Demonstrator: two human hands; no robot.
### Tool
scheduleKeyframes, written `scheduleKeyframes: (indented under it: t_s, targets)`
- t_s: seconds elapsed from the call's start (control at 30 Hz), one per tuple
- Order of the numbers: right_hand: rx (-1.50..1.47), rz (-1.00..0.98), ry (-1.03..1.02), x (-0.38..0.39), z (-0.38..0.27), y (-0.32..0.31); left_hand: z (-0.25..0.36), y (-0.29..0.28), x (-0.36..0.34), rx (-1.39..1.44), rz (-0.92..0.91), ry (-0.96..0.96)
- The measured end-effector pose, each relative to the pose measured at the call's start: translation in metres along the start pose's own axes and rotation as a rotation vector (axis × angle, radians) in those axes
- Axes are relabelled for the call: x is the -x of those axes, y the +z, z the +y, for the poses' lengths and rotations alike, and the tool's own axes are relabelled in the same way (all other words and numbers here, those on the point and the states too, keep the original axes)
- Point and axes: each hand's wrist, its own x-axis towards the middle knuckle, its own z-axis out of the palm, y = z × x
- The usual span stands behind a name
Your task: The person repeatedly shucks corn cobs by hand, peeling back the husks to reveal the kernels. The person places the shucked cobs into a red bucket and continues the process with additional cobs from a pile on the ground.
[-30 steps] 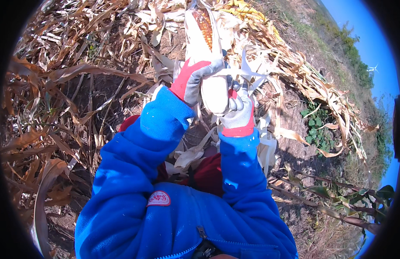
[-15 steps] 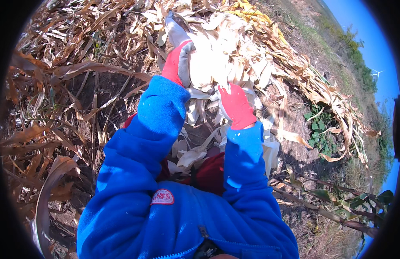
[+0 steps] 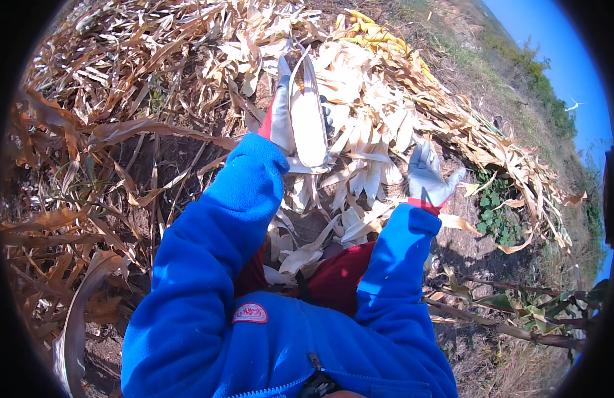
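My left hand (image 3: 280, 116), in a red and grey glove, grips a partly husked ear of corn (image 3: 309, 126) that points away from me, its kernels showing through a slit at the far end. My right hand (image 3: 429, 174), gloved alike, is off to the right of the ear, palm up with slightly curled, parted fingers and nothing seen in it. Pale loose husks (image 3: 360, 136) lie beyond and below both hands.
Husked yellow cobs (image 3: 367, 30) lie at the far edge of a band of dry leaves (image 3: 473, 132). Dry stalks (image 3: 88, 166) cover the left. A green weed (image 3: 496, 219) and a bent stalk (image 3: 512, 331) are at the right. A wind turbine (image 3: 572, 106) stands far off.
My right hand has left the ear and moved right, turning palm up as its fingers opened. My left hand still holds the ear, now shifted slightly from where it was.
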Motion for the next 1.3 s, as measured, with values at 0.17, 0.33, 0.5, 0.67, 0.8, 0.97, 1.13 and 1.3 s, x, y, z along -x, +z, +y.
scheduleKeyframes:
  t_s: [0.17,0.33,0.5,0.67,0.8,0.97,1.13,1.3]
  targets:
    - [0.702,-0.276,0.415,0.048,0.1,-0.009,-0.01,0.007,0.001,-0.09,-0.039,-0.022]
    - [0.756,-0.369,0.743,0.066,0.137,-0.019,-0.023,-0.001,-0.012,-0.344,-0.138,0.023]
    - [0.789,-0.479,0.412,0.052,0.116,-0.021,-0.015,0.004,-0.013,-0.414,0.12,0.076]
    - [1.45,-0.436,-0.26,0.038,0.108,-0.022,-0.026,-0.005,-0.009,-0.46,0.219,0.364]
    - [1.571,-0.327,-0.382,0.062,0.107,0.014,-0.034,0.014,0.017,-0.393,-0.01,0.084]
    - [1.836,-0.473,-0.624,0.075,0.113,0.005,-0.034,0.019,0.027,-0.233,-0.238,-0.074]
    - [1.941,-0.588,-0.642,0.082,0.111,0.002,-0.024,0.024,0.034,-0.268,-0.155,-0.092]
    - [1.8,-0.749,-0.611,0.08,0.113,0.001,-0.026,0.021,0.026,-0.366,-0.033,0.004]
